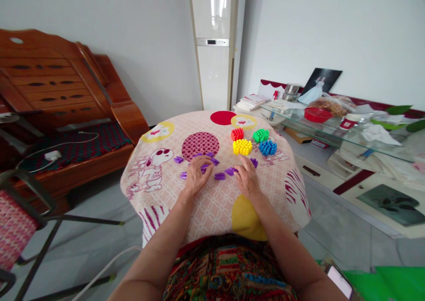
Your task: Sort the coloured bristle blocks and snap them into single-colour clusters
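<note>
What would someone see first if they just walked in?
Probably the bright red cluster, yellow cluster, green cluster and blue cluster, bunched beyond the right hand on the patterned tablecloth. Next, perhaps the purple pieces scattered around the left hand and right hand.

Bright Light, Stretched Edges

The light is soft and bright. White, window-like glare shines on the tall cabinet (214,77). Dim shadow sits under the bench (56,86). The edge stretches the chair (15,230). Purple bits (219,176) look fuzzy.
</note>
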`<move>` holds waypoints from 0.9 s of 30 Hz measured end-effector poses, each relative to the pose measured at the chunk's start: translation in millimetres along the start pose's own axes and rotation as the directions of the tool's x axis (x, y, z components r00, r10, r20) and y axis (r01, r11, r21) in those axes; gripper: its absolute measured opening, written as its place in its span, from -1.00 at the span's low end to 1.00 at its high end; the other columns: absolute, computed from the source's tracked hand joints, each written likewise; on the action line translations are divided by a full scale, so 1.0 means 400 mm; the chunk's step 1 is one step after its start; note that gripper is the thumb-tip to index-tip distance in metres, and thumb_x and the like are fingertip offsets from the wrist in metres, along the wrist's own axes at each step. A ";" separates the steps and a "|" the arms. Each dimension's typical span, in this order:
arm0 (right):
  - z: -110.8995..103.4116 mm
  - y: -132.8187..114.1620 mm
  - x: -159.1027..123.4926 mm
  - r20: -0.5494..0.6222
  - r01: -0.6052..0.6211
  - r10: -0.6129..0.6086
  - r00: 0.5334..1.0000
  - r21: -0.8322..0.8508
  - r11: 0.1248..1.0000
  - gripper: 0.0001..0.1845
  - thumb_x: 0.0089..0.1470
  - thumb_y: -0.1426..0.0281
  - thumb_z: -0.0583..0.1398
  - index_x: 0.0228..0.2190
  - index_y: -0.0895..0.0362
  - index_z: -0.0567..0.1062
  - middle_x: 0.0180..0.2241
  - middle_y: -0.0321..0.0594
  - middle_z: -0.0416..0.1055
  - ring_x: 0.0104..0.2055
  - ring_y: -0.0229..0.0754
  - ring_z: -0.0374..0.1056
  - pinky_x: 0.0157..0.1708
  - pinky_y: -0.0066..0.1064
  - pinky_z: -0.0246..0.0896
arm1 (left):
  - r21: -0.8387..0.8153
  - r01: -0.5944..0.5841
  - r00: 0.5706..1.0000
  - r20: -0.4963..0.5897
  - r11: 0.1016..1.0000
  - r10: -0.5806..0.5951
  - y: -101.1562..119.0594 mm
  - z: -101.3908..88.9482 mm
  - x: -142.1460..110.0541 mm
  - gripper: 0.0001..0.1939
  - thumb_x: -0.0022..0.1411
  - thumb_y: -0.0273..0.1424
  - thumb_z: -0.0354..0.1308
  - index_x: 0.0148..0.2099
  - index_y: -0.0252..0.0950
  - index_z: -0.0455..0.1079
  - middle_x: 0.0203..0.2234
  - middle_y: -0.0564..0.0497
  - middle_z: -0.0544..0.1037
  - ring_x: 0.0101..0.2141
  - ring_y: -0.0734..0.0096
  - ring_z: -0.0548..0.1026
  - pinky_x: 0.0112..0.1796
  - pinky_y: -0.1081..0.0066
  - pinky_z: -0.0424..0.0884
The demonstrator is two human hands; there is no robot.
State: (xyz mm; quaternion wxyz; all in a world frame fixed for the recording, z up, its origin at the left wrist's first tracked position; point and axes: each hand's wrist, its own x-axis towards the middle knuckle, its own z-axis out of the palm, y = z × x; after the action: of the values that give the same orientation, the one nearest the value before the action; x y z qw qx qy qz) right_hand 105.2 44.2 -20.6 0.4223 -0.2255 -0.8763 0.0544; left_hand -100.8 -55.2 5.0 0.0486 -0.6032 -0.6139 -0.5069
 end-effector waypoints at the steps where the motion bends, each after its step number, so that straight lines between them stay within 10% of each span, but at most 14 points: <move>1: -0.002 -0.002 0.001 -0.010 -0.008 0.008 1.000 -0.002 1.000 -0.79 0.24 0.44 0.07 -0.17 0.14 0.50 0.25 0.02 0.20 0.31 0.05 0.07 0.27 0.03 0.06 | 0.029 -0.025 1.000 -0.003 0.999 0.025 0.002 -0.002 -0.002 -0.82 0.28 -0.28 0.14 -0.25 -0.27 0.48 -0.22 -0.08 0.60 -0.12 0.23 0.52 0.00 0.19 0.40; 12: -0.012 -0.016 0.003 0.027 0.015 -0.016 1.000 0.017 1.000 -0.79 0.24 0.42 0.09 -0.20 0.14 0.53 0.20 0.05 0.27 0.23 0.03 0.18 0.22 -0.02 0.16 | -0.055 0.013 0.948 0.319 0.998 0.005 0.030 0.064 -0.007 -0.85 0.28 -0.40 0.11 -0.18 -0.24 0.52 -0.36 -0.03 0.59 -0.34 0.37 0.51 -0.25 0.37 0.43; 21: 0.004 0.003 -0.008 -0.047 -0.055 0.054 0.997 -0.031 0.998 -0.90 0.13 0.45 0.19 -0.38 0.12 0.54 0.05 0.01 0.42 0.06 0.01 0.31 0.12 -0.10 0.25 | 0.019 0.134 0.990 0.034 0.991 -0.134 0.009 0.037 0.001 -0.78 0.25 -0.44 0.06 -0.14 -0.28 0.52 -0.28 -0.06 0.61 -0.34 0.36 0.52 -0.23 0.37 0.44; 27: 0.020 0.028 -0.017 -0.067 -0.181 0.179 0.982 -0.030 0.983 -0.92 0.11 0.46 0.21 -0.37 0.12 0.55 -0.20 -0.06 0.51 -0.15 -0.03 0.35 -0.07 -0.18 0.30 | 0.084 0.366 0.891 -0.318 0.927 -0.324 -0.031 -0.024 0.007 -0.71 0.24 -0.45 0.00 -0.09 -0.29 0.50 -0.23 -0.07 0.61 -0.25 0.30 0.54 -0.18 0.34 0.45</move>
State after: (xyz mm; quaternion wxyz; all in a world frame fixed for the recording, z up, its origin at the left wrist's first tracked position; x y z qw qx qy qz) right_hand 106.7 51.9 -33.5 0.4395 -0.3130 -0.8391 0.0693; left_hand -116.6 -56.8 4.2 0.0925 -0.3957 -0.7312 -0.5479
